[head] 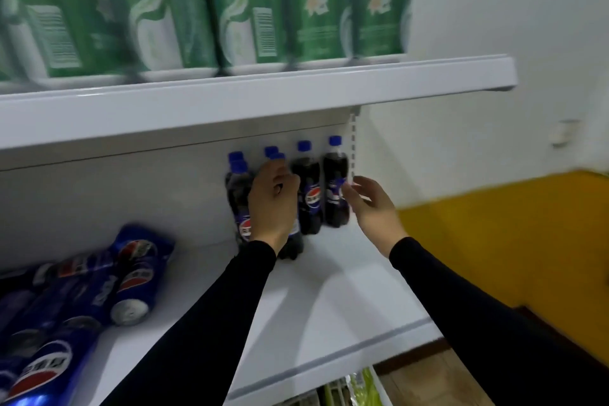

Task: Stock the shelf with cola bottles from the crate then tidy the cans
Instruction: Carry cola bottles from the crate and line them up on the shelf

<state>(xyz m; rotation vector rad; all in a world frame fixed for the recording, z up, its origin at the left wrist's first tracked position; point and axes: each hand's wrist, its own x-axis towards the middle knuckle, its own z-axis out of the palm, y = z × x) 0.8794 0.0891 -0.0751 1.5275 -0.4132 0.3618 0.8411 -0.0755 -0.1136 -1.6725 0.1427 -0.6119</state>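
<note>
Several dark cola bottles with blue caps stand at the back right of the white shelf (346,290). My left hand (273,204) grips one cola bottle (293,241) in the front of the group, fingers curled round its body. My right hand (372,208) is open beside the rightmost bottle (334,188), its fingertips touching or nearly touching that bottle's label. Blue cola cans (131,277) lie tumbled on their sides at the shelf's left.
Green cans (316,6) stand in a row on the upper shelf (263,99) right overhead. A slotted upright (353,148) bounds the shelf at the right. Beyond it are a white wall and a yellow surface (494,241). A lower shelf with green items shows below.
</note>
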